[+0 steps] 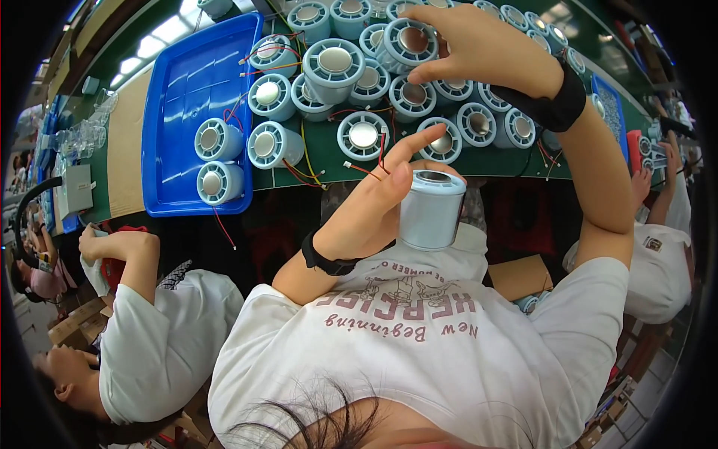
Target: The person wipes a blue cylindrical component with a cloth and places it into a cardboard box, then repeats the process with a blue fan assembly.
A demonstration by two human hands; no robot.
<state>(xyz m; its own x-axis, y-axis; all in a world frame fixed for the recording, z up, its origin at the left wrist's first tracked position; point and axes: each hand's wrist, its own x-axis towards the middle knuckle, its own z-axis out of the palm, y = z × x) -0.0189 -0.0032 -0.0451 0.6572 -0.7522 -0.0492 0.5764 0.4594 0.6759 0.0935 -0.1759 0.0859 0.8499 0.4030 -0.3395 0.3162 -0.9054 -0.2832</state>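
My left hand (368, 196) is closed around a smooth light-blue plastic cylinder (431, 215), held in front of my chest near the table edge; its top looks dark and shiny. Thin red wires with a small white plug (359, 170) show beside those fingers. Farther off, my right hand (467, 43) grips the rim of another light-blue cylinder (410, 46), with thumb and fingers on opposite sides. That one has a slotted ring around a silvery disc. Many cylinders like it stand around it, among them a taller-looking one (333, 67). Black bands circle both wrists.
On the green table (318, 159), a blue tray (183, 112) at the left has two cylinders at its near right corner. Loose wires trail between the cylinders. Brown cardboard (126, 142) lies left of the tray. A person (161, 329) sits at my left, another (662, 258) at my right.
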